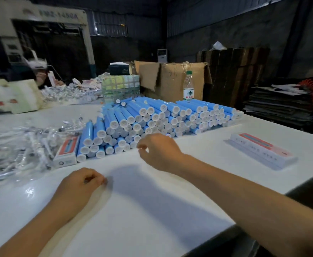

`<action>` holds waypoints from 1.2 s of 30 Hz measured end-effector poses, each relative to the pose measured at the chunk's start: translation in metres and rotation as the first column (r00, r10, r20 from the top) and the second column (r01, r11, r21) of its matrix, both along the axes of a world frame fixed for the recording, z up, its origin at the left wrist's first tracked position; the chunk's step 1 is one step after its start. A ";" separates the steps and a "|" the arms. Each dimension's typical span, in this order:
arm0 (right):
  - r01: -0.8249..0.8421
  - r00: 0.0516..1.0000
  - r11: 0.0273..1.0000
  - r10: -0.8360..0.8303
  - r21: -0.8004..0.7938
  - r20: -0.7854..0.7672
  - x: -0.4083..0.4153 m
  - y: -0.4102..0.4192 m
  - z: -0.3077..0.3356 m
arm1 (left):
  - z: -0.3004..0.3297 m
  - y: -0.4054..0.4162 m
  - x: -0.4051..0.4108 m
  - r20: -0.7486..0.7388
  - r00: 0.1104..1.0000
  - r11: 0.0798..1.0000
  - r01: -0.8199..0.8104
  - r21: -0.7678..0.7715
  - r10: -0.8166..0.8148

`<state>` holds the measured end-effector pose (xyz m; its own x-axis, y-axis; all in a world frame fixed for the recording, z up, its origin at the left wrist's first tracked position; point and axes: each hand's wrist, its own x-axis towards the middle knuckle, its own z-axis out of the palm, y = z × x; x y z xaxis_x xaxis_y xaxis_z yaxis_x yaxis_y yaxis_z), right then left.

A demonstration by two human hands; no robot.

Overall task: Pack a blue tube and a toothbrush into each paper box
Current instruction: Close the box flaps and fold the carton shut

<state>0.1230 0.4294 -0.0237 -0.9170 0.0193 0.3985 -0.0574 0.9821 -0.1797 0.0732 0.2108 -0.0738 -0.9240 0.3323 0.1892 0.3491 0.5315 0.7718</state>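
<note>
Now I reach for a blue tube, both hands holding nothing.
My right hand (158, 152) hovers with loosely curled fingers beside the blue tubes (152, 119) stacked on the counter (152, 201); left hand (79, 184) rests curled, toothbrushes (22, 145) and paper box (67, 151) near.

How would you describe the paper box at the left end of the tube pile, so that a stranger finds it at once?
Start at the big pile of blue tubes in the middle of the white table. At the pile's left end, between it and the heap of clear-wrapped toothbrushes, lies one paper box. Unlike the round tubes, it is flat and white with a red panel on top.
</note>
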 end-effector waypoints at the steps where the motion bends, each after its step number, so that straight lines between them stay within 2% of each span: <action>1: -0.040 0.999 0.999 0.040 0.031 0.025 -0.010 -0.016 -0.006 | 0.001 -0.001 0.001 -0.004 1.000 1.000 0.002 0.000 -0.002; 5: -0.103 0.992 0.989 0.096 0.105 0.076 -0.030 -0.055 -0.033 | 0.002 -0.002 0.001 -0.031 1.000 1.000 0.002 -0.024 -0.002; 14: -0.127 0.991 0.992 0.126 0.018 0.036 -0.041 -0.050 -0.060 | 0.003 0.000 0.001 -0.024 0.999 0.986 0.027 -0.163 -0.031; 17: -0.131 0.991 0.991 0.131 -0.015 0.013 -0.042 -0.048 -0.061 | 0.014 -0.004 0.000 0.080 0.996 0.997 0.040 -0.060 -0.035; 20: -0.127 0.992 0.991 0.127 -0.034 0.001 -0.046 -0.046 -0.064 | 0.038 -0.021 -0.008 0.060 0.998 1.000 -0.013 -0.009 0.013; 27: -0.101 0.994 0.995 0.100 -0.025 -0.042 -0.059 -0.038 -0.079 | 0.087 -0.129 -0.017 -0.150 0.953 0.948 -0.284 -0.143 0.263; 29: -0.118 0.991 0.992 0.115 -0.044 -0.068 -0.071 -0.032 -0.091 | 0.097 -0.168 -0.021 -0.242 0.889 0.880 -0.437 -0.188 0.390; 30: -0.134 0.988 0.990 0.131 -0.033 -0.085 -0.077 -0.029 -0.096 | 0.102 -0.187 -0.023 -0.342 0.821 0.810 -0.542 -0.221 0.456; 31: -0.154 0.986 0.987 0.150 -0.051 -0.077 -0.084 -0.027 -0.101 | 0.107 -0.205 -0.026 -0.469 0.730 0.717 -0.650 -0.253 0.497; 33: -0.186 0.983 0.977 0.185 -0.108 -0.019 -0.091 -0.022 -0.109 | 0.117 -0.236 -0.034 -0.687 0.563 0.504 -0.802 -0.321 0.459; 35: -0.212 0.977 0.976 0.209 -0.054 -0.048 -0.104 -0.023 -0.119 | 0.121 -0.261 -0.042 -0.736 0.528 0.333 -0.847 -0.416 0.424; 36: -0.174 0.984 0.980 0.176 -0.097 0.018 -0.112 -0.025 -0.125 | 0.121 -0.271 -0.046 -0.708 0.541 0.277 -0.841 -0.465 0.454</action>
<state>0.0109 0.4039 -0.1485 -0.9196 -0.1059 0.3782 -0.2207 0.9359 -0.2747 0.0273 -0.0601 0.0473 -0.7821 -0.1671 0.6003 -0.2694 0.9594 -0.0839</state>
